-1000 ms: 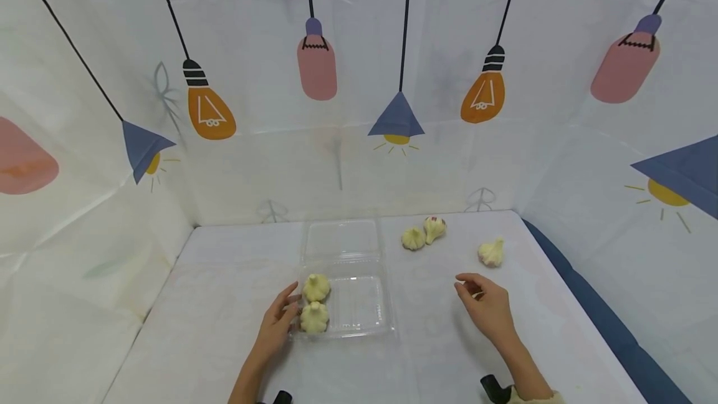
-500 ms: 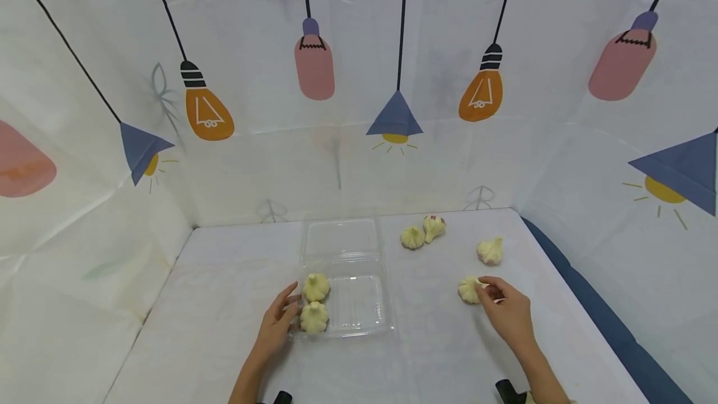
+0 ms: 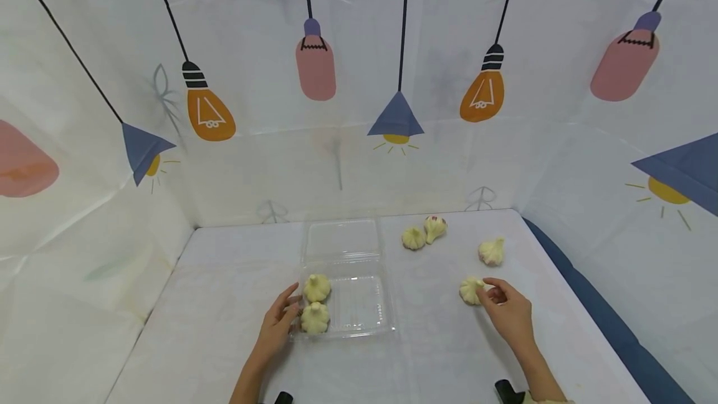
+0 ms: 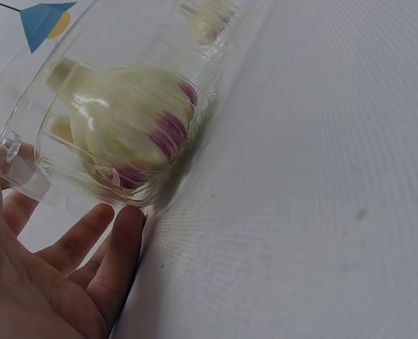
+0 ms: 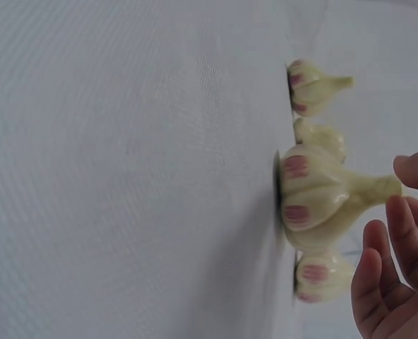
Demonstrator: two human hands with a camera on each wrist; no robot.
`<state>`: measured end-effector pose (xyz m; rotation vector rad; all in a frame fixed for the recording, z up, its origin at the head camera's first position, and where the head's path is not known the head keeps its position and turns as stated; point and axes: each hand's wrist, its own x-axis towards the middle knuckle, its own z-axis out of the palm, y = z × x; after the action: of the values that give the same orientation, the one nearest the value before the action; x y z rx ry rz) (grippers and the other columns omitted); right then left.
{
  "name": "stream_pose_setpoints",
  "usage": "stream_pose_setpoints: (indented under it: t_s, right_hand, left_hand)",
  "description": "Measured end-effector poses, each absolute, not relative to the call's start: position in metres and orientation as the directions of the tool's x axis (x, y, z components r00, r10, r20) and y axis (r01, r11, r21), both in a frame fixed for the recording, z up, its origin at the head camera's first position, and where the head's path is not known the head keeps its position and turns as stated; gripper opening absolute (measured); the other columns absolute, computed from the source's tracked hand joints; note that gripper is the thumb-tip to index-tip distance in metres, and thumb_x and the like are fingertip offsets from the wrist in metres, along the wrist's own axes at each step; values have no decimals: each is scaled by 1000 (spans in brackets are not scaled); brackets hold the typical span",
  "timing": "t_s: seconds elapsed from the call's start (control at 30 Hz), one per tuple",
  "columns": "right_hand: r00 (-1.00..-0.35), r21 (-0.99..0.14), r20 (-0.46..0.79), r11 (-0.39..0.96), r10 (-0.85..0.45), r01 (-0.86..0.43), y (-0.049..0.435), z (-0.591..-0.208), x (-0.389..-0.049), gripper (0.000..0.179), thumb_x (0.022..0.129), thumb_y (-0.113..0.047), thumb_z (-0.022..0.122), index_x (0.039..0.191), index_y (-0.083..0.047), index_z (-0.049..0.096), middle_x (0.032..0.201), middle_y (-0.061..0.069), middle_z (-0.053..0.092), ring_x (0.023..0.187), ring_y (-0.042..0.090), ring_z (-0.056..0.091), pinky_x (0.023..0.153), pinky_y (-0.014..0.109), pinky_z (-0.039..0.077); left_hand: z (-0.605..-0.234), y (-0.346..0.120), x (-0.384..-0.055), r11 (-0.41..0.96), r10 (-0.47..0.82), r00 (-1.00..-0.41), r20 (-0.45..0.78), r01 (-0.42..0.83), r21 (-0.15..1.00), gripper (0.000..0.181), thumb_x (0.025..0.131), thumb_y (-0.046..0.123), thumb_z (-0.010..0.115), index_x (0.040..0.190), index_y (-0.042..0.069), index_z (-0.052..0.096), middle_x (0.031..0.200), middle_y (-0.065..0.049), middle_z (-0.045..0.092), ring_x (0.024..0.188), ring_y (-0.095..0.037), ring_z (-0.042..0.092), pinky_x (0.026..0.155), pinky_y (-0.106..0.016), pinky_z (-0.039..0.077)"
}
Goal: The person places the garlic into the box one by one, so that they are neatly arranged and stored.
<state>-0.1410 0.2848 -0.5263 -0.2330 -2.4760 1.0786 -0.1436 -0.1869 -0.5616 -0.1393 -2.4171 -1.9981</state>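
Note:
At the left side of a clear plastic clamshell box (image 3: 359, 304) rests my left hand (image 3: 276, 326), its fingers spread loosely and touching the wall. Inside the box two garlic bulbs stand one behind the other along that wall, a rear garlic bulb (image 3: 317, 288) and a front garlic bulb (image 3: 315, 318). Through the plastic, purple streaks show on the nearer bulb in the left wrist view. To the right, my right hand (image 3: 509, 313) pinches the stem of another garlic bulb (image 5: 318, 198) between thumb and index finger. That bulb sits upright, its base close to the white tabletop.
Two more garlic bulbs, a plain garlic bulb (image 3: 414, 239) and a purple-streaked garlic bulb (image 3: 435, 229), lie at the back. A single garlic bulb (image 3: 492, 252) sits beyond my right hand. The box's lid (image 3: 343, 239) is folded back toward the wall.
My right hand has shifted right and slightly down, and a garlic bulb now shows at its fingertips. Over the last half second both hands are nearly still. The left hand stays at the box.

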Motion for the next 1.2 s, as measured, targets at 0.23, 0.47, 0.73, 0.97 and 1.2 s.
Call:
stream_pose_setpoints:
  t_s: [0.23,0.47,0.73,0.97,1.2]
  right_hand:
    - [-895,-750,283,661,344,17,287,-537,-148,29,82,-12,79,107,-2,70,76,4,64,67,12,56,57,17,44]
    - [-892,-773,265,633,367,32,283,-541,-153,29,82,-14,79,107,-2,70,76,5,64,66,11,56,56,16,43]
    - [-885,-787,231,613,404,75,281,-539,-157,27,85,-22,77,102,-2,70,72,4,62,65,15,54,54,22,43]
    - [-883,-801,217,593,415,82,282,-542,-161,27,84,-22,78,103,-4,71,74,5,61,66,14,54,56,19,42]
    - [-887,-794,233,605,398,62,280,-543,-163,25,85,-21,77,100,-2,73,75,6,63,68,15,54,54,20,42]
  left_hand:
    - [-561,-187,-144,196,69,-996,60,73,978,47,104,14,47,149,6,37,131,-27,50,104,-30,59,71,-35,52]
    - [-559,-187,-145,202,65,-996,68,80,976,46,104,13,47,148,6,38,131,-27,51,102,-29,59,69,-36,51]
    - [-561,-188,-145,186,66,-996,62,74,980,46,104,14,48,148,6,38,131,-27,51,101,-28,59,70,-36,51]
    - [-563,-187,-145,189,63,-995,73,84,978,45,103,12,48,147,6,39,129,-27,52,99,-25,60,68,-35,51]
    - [-563,-188,-144,190,58,-996,69,79,979,44,103,12,49,146,7,41,129,-26,53,97,-22,60,68,-34,52]
